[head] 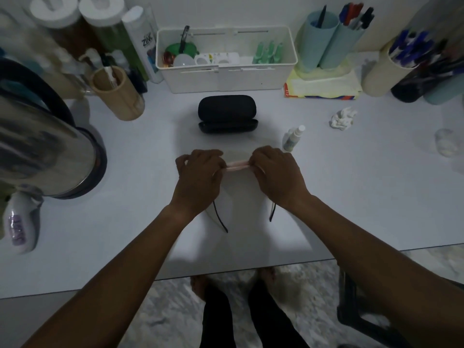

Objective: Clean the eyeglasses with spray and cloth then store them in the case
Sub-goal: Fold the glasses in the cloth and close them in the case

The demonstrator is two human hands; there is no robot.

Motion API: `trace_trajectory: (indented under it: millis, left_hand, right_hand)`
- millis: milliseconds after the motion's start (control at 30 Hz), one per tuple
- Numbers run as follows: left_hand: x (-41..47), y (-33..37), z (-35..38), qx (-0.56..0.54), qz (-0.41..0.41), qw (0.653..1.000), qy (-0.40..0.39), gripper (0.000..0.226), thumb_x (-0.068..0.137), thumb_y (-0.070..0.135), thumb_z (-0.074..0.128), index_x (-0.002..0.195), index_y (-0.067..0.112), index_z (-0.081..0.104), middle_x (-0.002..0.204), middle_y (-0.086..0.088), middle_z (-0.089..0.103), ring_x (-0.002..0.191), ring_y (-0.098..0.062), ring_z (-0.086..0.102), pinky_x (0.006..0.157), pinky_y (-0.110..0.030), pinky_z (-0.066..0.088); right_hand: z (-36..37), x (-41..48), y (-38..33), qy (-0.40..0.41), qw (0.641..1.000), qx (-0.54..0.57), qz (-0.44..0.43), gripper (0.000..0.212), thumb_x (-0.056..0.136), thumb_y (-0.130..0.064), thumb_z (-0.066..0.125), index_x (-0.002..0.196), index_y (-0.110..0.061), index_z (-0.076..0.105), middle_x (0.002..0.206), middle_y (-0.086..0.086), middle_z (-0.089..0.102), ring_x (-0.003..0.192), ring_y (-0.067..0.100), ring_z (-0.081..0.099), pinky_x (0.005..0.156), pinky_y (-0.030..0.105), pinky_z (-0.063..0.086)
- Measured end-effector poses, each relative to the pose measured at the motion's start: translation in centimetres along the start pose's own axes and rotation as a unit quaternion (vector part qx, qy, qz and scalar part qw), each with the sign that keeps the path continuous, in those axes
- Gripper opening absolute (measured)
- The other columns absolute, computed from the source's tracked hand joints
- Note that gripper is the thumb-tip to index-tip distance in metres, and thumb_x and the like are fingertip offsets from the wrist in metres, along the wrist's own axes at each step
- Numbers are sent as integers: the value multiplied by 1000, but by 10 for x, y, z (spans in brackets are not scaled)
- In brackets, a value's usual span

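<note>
Both hands — left hand [198, 175], right hand [276, 175] — palms down, fingers pinched on the eyeglasses [237, 165] above the table [351, 197].

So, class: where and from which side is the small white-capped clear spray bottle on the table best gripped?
Grip the small spray bottle around its clear body below the white cap, coming from the right with the right hand. It stands roughly upright beside that hand, with bare table on its right, so fingers can probably wrap it unobstructed.
</note>
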State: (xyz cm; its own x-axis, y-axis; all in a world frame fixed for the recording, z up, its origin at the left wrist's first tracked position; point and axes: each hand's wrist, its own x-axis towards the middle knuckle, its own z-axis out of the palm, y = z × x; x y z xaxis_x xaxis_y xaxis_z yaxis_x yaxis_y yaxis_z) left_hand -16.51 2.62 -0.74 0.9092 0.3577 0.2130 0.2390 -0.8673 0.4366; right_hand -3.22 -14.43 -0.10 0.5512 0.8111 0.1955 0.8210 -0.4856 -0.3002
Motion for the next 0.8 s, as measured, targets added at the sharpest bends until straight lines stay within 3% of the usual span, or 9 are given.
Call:
trace_trajectory:
  millis: [100,233,300,367,533,700,800]
  left_hand:
    - [3,2,-1,-50,-20,998,-12,9,98,19,52,99,21,61,80,6,66,75,-16,64,96,-39,29]
    - [10,0,2,-81,-31,996,-12,6,99,16,52,96,19,58,67,5,62,56,-15,57,97,-49,38]
    - [13,-4,2,-97,-33,995,-17,5,98,19,54,97,19,59,68,2,66,56,-18,60,87,-52,46]
    - [15,-8,2,-137,-48,989,-33,8,96,22,54,102,21,60,77,0,73,63,-19,66,80,-53,52]
    - [26,-10,-3,-184,-137,970,-78,15,89,27,60,103,32,65,82,8,75,80,-14,70,88,-51,54]
    - [30,-11,-5,-181,-122,974,-65,14,90,18,65,99,20,76,98,1,77,84,-8,69,88,-31,58]
    - [26,-11,-7,-185,-111,976,-40,18,92,21,60,101,19,76,99,3,77,88,-11,70,88,-39,58]
  right_hand:
    - [-4,4,-2,1,1000,4,15,14,98,-21,52,92,-16,63,72,2,67,60,26,61,56,32,37]
    - [-8,7,-4,14,999,6,38,11,98,-19,53,92,-15,61,54,1,59,43,25,53,51,27,28]
    - [-5,7,-3,4,998,35,60,11,98,-21,54,95,-17,64,59,2,64,47,26,58,48,29,38]
    - [-4,9,-2,-15,993,81,86,12,97,-23,56,99,-19,67,73,2,73,60,25,66,56,33,51]
    - [-5,17,2,-75,963,183,181,17,95,-23,57,106,-30,69,98,-7,76,83,12,68,72,26,49]
    - [-14,9,-2,-29,977,178,118,19,97,-22,59,112,-27,70,109,-8,73,86,11,69,76,27,54]
    - [-15,-2,-3,-48,985,150,74,28,90,-29,68,118,-30,69,116,-9,69,88,11,68,74,22,49]
